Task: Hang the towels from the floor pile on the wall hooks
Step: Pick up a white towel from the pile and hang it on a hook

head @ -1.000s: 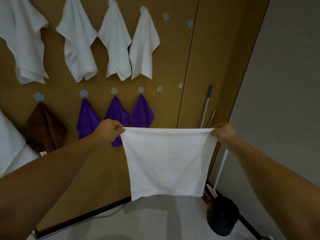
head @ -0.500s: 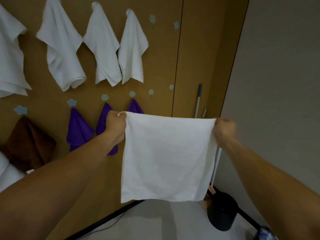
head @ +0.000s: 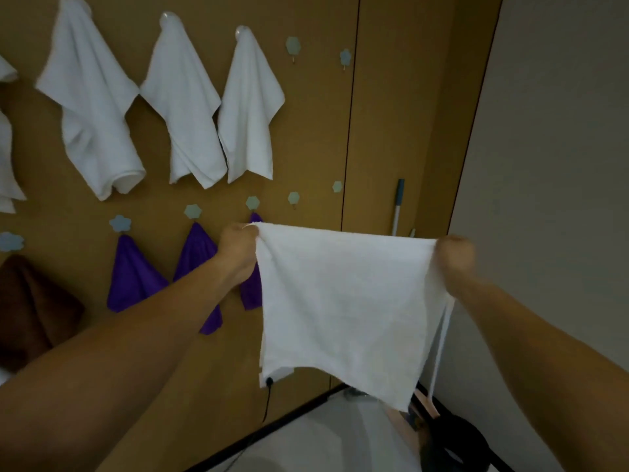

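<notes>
- Left grip [head: 238, 250]: fingers curled tight round the top left corner of the white towel [head: 343, 301]. Holding firmly.
- Right grip [head: 454, 260]: fist closed on the top right corner, with cloth bunched below the knuckles.
- Change over the last second: both grips have risen along the wall. The left one has moved from low on the purple towels [head: 132, 277] to just under the hook carrying the rightmost of them.
- Change in the cloth: the top edge was level and taut. It now slopes slightly down to the right, and the bottom hem hangs skewed with the right corner lowest.
- Judgement: the spreading step looks finished and the towel is being carried to a hook. It is not hung yet.
- Towel relative to grips: it spans between them, hangs freely below, and sits in front of the wall. I cannot tell whether it touches the wall.
- Nearest free hooks: lower pair [head: 293, 198], just above the top edge and right of the left grip. The upper pair [head: 292, 46] is well above it, beside the hung white towels [head: 250, 107].
- Judgement: one grip will probably need to shift toward mid-edge or a corner to catch a hook.
- Floor pile is not in view. A black bucket [head: 452, 444] stands low right.
</notes>
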Demonstrator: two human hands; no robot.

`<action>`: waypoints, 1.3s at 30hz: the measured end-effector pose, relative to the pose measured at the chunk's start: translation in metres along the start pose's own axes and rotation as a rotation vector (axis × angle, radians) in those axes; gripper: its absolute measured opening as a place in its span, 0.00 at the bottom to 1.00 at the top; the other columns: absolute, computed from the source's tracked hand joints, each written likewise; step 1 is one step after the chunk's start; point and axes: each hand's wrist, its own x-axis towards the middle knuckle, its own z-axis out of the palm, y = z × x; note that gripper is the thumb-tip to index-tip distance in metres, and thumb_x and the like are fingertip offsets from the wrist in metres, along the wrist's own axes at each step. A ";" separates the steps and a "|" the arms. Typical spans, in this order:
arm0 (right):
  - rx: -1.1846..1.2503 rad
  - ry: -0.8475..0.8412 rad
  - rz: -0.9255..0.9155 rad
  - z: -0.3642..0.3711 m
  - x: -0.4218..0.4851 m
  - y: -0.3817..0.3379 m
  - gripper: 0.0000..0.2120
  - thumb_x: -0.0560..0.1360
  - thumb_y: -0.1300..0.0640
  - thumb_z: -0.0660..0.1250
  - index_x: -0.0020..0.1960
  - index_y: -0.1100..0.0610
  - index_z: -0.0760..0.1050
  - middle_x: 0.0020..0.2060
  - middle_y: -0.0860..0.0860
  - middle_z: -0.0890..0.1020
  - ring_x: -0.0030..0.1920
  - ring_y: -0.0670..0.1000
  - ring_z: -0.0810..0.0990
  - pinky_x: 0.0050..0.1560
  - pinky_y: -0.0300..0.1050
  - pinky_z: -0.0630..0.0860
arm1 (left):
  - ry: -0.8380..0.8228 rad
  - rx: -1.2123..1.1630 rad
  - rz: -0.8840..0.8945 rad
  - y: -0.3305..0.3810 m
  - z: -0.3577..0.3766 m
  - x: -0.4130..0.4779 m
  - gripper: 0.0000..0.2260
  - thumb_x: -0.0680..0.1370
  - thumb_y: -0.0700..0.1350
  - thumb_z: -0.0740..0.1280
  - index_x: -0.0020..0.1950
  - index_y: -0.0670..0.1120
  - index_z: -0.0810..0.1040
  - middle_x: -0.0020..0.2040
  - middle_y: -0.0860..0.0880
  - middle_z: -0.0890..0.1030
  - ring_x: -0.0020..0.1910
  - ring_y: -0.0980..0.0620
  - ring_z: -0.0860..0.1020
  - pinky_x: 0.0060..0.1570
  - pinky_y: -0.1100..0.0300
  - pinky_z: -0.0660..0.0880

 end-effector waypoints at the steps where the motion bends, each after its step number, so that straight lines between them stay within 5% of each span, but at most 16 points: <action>1: 0.001 -0.026 -0.006 0.004 0.011 -0.003 0.11 0.79 0.58 0.55 0.41 0.55 0.73 0.40 0.53 0.75 0.46 0.56 0.74 0.52 0.52 0.72 | 0.029 -0.042 -0.013 0.005 0.011 0.006 0.11 0.79 0.36 0.58 0.39 0.43 0.75 0.40 0.46 0.76 0.41 0.48 0.75 0.48 0.54 0.74; 5: -0.067 -0.248 -0.249 0.015 0.039 -0.019 0.24 0.70 0.30 0.57 0.43 0.52 0.72 0.40 0.49 0.76 0.40 0.51 0.75 0.40 0.47 0.69 | 0.004 0.057 0.083 0.020 0.058 0.020 0.09 0.78 0.42 0.59 0.37 0.45 0.72 0.36 0.49 0.75 0.37 0.51 0.73 0.40 0.58 0.71; 7: -0.244 -0.398 -0.400 0.016 0.051 -0.023 0.31 0.61 0.20 0.60 0.47 0.45 0.71 0.43 0.43 0.76 0.42 0.46 0.76 0.38 0.44 0.70 | -0.129 0.287 0.149 0.026 0.068 0.025 0.10 0.76 0.52 0.65 0.42 0.46 0.74 0.39 0.51 0.77 0.41 0.53 0.75 0.45 0.59 0.71; 10: -0.426 -0.523 -0.527 0.018 0.069 -0.024 0.37 0.50 0.18 0.66 0.50 0.39 0.70 0.49 0.36 0.74 0.47 0.44 0.75 0.39 0.42 0.71 | -0.354 0.863 0.317 0.039 0.071 0.038 0.22 0.65 0.67 0.73 0.50 0.54 0.79 0.48 0.59 0.78 0.46 0.62 0.76 0.45 0.67 0.69; 13: -0.453 -0.497 -0.564 0.034 0.086 -0.025 0.39 0.46 0.18 0.66 0.48 0.41 0.75 0.47 0.40 0.78 0.47 0.45 0.76 0.43 0.45 0.76 | -0.577 1.236 0.278 0.044 0.079 0.045 0.21 0.63 0.65 0.75 0.53 0.60 0.78 0.49 0.65 0.74 0.48 0.64 0.74 0.41 0.73 0.65; 16: -0.413 -0.477 -0.550 0.052 0.102 -0.027 0.38 0.49 0.21 0.68 0.49 0.46 0.79 0.45 0.44 0.81 0.45 0.47 0.79 0.46 0.49 0.79 | -0.610 1.183 0.237 0.038 0.083 0.063 0.15 0.66 0.60 0.76 0.47 0.56 0.82 0.42 0.63 0.80 0.41 0.66 0.77 0.34 0.77 0.68; 20: -0.124 -0.393 -0.457 0.078 0.124 -0.032 0.29 0.57 0.31 0.75 0.32 0.56 0.73 0.36 0.61 0.80 0.35 0.53 0.78 0.36 0.48 0.71 | -0.476 0.854 0.183 0.036 0.079 0.096 0.12 0.64 0.59 0.78 0.35 0.52 0.84 0.34 0.58 0.83 0.33 0.64 0.80 0.29 0.74 0.71; 23: 0.014 -0.326 -0.433 0.100 0.136 -0.046 0.21 0.65 0.39 0.76 0.35 0.57 0.78 0.35 0.55 0.83 0.37 0.54 0.82 0.39 0.52 0.77 | -0.429 0.791 0.147 0.036 0.083 0.126 0.13 0.62 0.58 0.79 0.30 0.51 0.81 0.31 0.58 0.81 0.33 0.60 0.79 0.33 0.69 0.73; 28: -0.020 -0.292 -0.510 0.137 0.171 -0.069 0.07 0.74 0.44 0.69 0.39 0.44 0.80 0.33 0.33 0.81 0.33 0.34 0.79 0.35 0.31 0.73 | -0.451 0.693 0.205 0.046 0.098 0.189 0.15 0.68 0.54 0.77 0.43 0.44 0.82 0.37 0.53 0.83 0.39 0.54 0.82 0.38 0.65 0.76; 30: -0.112 -0.262 -0.578 0.151 0.189 -0.079 0.10 0.77 0.43 0.65 0.50 0.46 0.81 0.37 0.33 0.80 0.37 0.37 0.78 0.37 0.31 0.70 | -0.450 0.758 0.273 0.049 0.107 0.213 0.15 0.71 0.55 0.74 0.45 0.43 0.81 0.41 0.52 0.83 0.41 0.53 0.81 0.41 0.63 0.76; 33: -0.327 -0.186 -0.689 0.175 0.216 -0.093 0.18 0.80 0.46 0.62 0.60 0.58 0.79 0.59 0.51 0.78 0.55 0.50 0.76 0.52 0.40 0.68 | -0.445 0.944 0.471 0.054 0.120 0.241 0.14 0.76 0.53 0.69 0.44 0.41 0.78 0.40 0.50 0.78 0.39 0.54 0.76 0.42 0.61 0.71; 35: -0.386 -0.158 -0.771 0.192 0.228 -0.102 0.18 0.81 0.51 0.59 0.63 0.62 0.76 0.67 0.54 0.73 0.63 0.55 0.73 0.57 0.41 0.66 | -0.398 1.118 0.691 0.055 0.128 0.256 0.13 0.78 0.51 0.66 0.43 0.40 0.77 0.41 0.48 0.76 0.41 0.52 0.74 0.43 0.57 0.71; 37: -0.379 -0.127 -0.810 0.208 0.240 -0.111 0.17 0.82 0.53 0.58 0.65 0.61 0.74 0.65 0.56 0.75 0.60 0.55 0.75 0.51 0.39 0.67 | -0.329 1.241 0.879 0.055 0.137 0.270 0.10 0.80 0.46 0.64 0.44 0.40 0.76 0.44 0.47 0.76 0.44 0.49 0.74 0.47 0.54 0.73; 39: -0.291 -0.128 -0.800 0.223 0.254 -0.119 0.14 0.81 0.56 0.59 0.63 0.61 0.75 0.58 0.57 0.79 0.50 0.50 0.75 0.43 0.36 0.65 | -0.278 1.250 0.917 0.057 0.147 0.285 0.07 0.80 0.42 0.61 0.43 0.43 0.72 0.38 0.50 0.73 0.39 0.51 0.73 0.39 0.58 0.72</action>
